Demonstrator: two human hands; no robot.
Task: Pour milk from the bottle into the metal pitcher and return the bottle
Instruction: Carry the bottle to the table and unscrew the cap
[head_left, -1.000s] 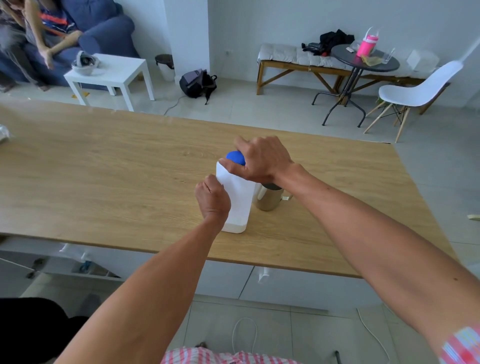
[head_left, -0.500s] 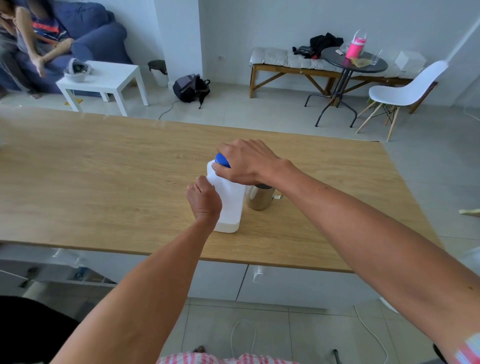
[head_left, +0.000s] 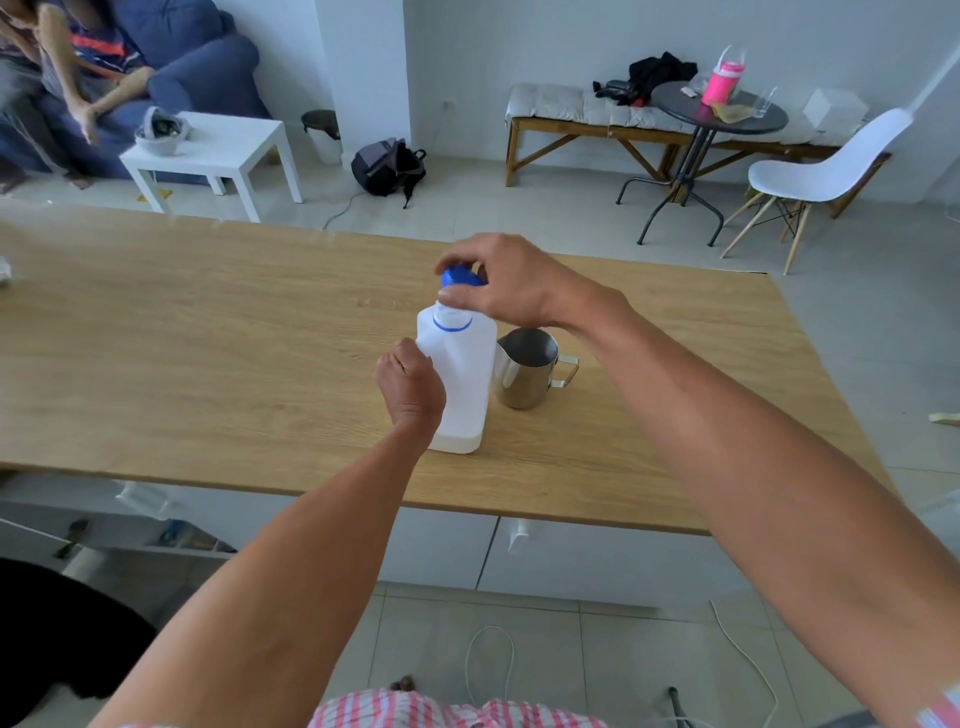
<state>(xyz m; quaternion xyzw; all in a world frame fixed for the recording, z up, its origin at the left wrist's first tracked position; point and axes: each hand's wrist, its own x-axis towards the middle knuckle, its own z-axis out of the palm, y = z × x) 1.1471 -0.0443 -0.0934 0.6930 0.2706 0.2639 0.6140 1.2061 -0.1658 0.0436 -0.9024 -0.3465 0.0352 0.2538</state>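
Observation:
A white milk bottle (head_left: 465, 374) stands upright on the wooden table (head_left: 208, 343), near its front edge. My left hand (head_left: 410, 387) grips the bottle's left side. My right hand (head_left: 498, 280) pinches the blue cap (head_left: 460, 276) just above the bottle's neck; a blue ring stays on the neck and the cap sits lifted off it. A metal pitcher (head_left: 527, 371) stands right beside the bottle on its right, handle pointing right, open top looking empty.
Past the table's far edge lie a white side table (head_left: 228, 150), a black backpack (head_left: 387, 166), a bench (head_left: 582, 111), a round dark table (head_left: 719, 117) and a white chair (head_left: 826, 171). A person sits on a blue sofa (head_left: 208, 62) at far left.
My right hand has lifted the blue cap off the bottle's neck, exposing the neck and its blue ring. My left hand keeps its hold on the bottle.

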